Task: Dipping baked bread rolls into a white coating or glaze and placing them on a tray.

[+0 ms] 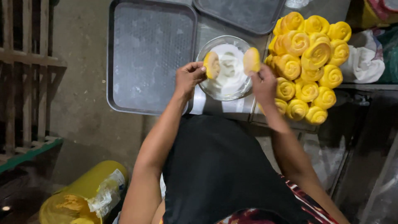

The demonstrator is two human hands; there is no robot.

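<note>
Black apron cloth (215,166) fills the foreground below the round glass bowl of white powder (226,68), which sits on the desk (232,108). Over that bowl, the left hand (188,76) pinches one flat yellow dough round (212,65) between thumb and fingers, and the right hand (263,83) grips a second yellow round (251,60) the same way. Both pieces look dusted white, so coating seems the step in hand. Left of the bowl lies a grey metal tray (151,58); right of it, a heap of yellow spiral rolls (309,62). Setting the pieces down would call for a free landing spot.
</note>
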